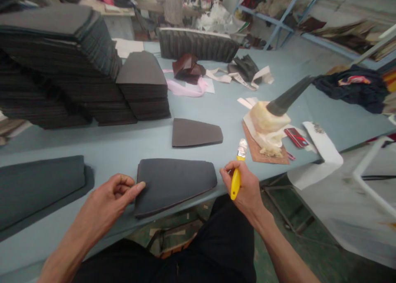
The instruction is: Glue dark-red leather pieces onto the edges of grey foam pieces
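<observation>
A dark grey foam piece (175, 184) with a rounded, tapered shape lies at the near edge of the blue table (123, 147). My left hand (109, 200) rests at its left edge, fingers curled, with the thumb and forefinger touching the piece. My right hand (243, 188) is closed around a yellow-handled brush (237, 173) whose glue-caked tip points up and away, just right of the piece. A second, smaller grey piece (196, 132) lies flat farther back.
Tall stacks of dark foam pieces (62, 64) fill the back left. A flat grey stack (40, 188) lies near left. A glue-crusted pot with a dark brush (272, 120) sits on brown card at right. Scraps and dark cloth (352, 87) lie beyond.
</observation>
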`<state>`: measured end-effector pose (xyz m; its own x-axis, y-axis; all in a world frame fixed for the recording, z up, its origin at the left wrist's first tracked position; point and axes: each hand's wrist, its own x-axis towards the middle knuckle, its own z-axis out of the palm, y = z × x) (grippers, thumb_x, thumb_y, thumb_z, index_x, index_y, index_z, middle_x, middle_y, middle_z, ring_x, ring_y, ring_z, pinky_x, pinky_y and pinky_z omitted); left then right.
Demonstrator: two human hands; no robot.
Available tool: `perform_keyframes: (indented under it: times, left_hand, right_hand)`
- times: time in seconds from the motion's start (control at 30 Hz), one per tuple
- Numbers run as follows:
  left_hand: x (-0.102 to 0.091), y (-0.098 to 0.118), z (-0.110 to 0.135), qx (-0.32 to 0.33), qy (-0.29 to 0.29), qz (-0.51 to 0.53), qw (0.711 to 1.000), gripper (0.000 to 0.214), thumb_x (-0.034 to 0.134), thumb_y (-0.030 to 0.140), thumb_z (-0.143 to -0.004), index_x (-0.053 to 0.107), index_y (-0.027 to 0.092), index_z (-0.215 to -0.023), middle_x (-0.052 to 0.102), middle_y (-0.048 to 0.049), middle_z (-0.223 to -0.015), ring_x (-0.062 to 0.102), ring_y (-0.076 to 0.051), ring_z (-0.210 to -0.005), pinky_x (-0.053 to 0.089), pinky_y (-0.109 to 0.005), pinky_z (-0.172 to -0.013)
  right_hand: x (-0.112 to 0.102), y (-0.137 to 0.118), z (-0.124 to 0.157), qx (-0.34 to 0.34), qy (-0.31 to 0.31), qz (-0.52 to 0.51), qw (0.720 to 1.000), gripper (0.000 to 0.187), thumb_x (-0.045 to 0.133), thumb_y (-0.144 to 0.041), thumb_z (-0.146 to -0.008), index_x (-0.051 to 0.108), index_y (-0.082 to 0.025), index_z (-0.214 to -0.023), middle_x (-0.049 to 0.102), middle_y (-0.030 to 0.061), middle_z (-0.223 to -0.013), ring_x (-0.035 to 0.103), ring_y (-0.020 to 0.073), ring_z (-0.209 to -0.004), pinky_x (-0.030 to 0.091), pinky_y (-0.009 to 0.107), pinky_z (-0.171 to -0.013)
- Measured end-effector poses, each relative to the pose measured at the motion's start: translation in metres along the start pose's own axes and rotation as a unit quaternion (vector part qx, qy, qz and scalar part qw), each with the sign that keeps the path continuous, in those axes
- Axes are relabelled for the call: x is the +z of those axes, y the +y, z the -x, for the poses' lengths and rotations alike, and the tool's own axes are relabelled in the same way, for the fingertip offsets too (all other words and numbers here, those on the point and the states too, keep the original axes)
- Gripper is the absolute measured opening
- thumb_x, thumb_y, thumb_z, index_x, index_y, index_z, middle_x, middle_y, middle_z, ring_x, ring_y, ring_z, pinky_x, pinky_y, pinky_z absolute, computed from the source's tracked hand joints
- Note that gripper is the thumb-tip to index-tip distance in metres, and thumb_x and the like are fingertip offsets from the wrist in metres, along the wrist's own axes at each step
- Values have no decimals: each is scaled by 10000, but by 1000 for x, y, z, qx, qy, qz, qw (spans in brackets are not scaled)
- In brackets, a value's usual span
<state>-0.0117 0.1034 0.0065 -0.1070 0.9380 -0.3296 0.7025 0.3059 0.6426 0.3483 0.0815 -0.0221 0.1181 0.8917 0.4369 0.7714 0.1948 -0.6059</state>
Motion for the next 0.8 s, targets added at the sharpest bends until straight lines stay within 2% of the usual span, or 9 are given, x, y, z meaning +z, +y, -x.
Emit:
perform_keyframes:
  times: [0.1, 0.2, 0.27, 0.37, 0.5, 0.6, 0.73, 0.8]
  left_hand:
    - [-15, 1, -3, -28, 47, -13, 998, 833, 595, 978, -572, 724, 266, -984, 800, -44, -911, 748, -289, -897, 544, -382, -851]
    - [-34, 12, -7, -29, 67, -31, 997, 885, 573, 995, -536, 739, 270, -1015, 812, -68, -1029, 747, -328, -1018, 547, -430, -942]
    - [-44, 25, -12, -5, 67, -46, 997, 883, 563, 993, -542, 744, 271, -1019, 812, -65, -1046, 744, -326, -1015, 548, -428, -938]
    - [-48, 51, -26, 57, 50, -72, 994, 843, 552, 966, -599, 748, 255, -1007, 809, -69, -1014, 738, -312, -968, 546, -406, -891]
    - [-37, 87, -53, 160, -9, -108, 981, 759, 537, 886, -738, 753, 219, -1030, 811, -106, -1056, 724, -300, -946, 551, -389, -854]
    - [-22, 109, -76, 219, -69, -133, 964, 704, 521, 825, -813, 753, 213, -1072, 809, -122, -1131, 723, -291, -974, 556, -382, -883]
    - [-4, 131, -104, 258, -107, -165, 946, 684, 515, 809, -805, 763, 232, -1074, 813, -104, -1133, 728, -269, -916, 563, -358, -853]
    - [1, 140, -115, 267, -112, -173, 941, 716, 500, 833, -784, 766, 230, -1061, 816, -103, -1119, 733, -276, -917, 569, -356, -852]
  right_hand:
    - [-4, -2, -1, -9, 20, -6, 1000, 74, 648, -309, -989, 619, -245, -966, 647, -50, -695, 572, 116, -507, 457, 242, -553]
    - [-7, -6, -2, 8, 15, -44, 999, 55, 615, -295, -998, 628, -242, -991, 720, -18, -758, 642, 125, -562, 494, 240, -587]
    - [-11, -11, -3, 35, 1, -90, 995, 73, 616, -312, -1003, 627, -243, -985, 750, -2, -794, 677, 131, -613, 517, 239, -617]
    - [-19, -19, -4, 73, -6, -185, 980, 136, 615, -375, -1023, 623, -250, -970, 743, -9, -794, 646, 124, -613, 515, 243, -623]
    - [-31, -23, -4, 134, 14, -345, 929, 411, 482, -633, -1072, 623, -259, -1168, 696, -26, -737, 549, 128, -554, 473, 261, -571]
    - [-42, -15, -5, 185, 34, -389, 902, 589, 438, -771, -1032, 613, -256, -1258, 640, -42, -673, 491, 126, -523, 427, 262, -538]
    - [-57, 9, -5, 232, 100, -371, 893, 570, 565, -789, -970, 624, -249, -1144, 614, -54, -633, 483, 116, -517, 415, 250, -531]
    - [-64, 22, -6, 269, 144, -375, 875, 557, 628, -787, -932, 621, -240, -1037, 605, -56, -596, 471, 110, -491, 399, 242, -502]
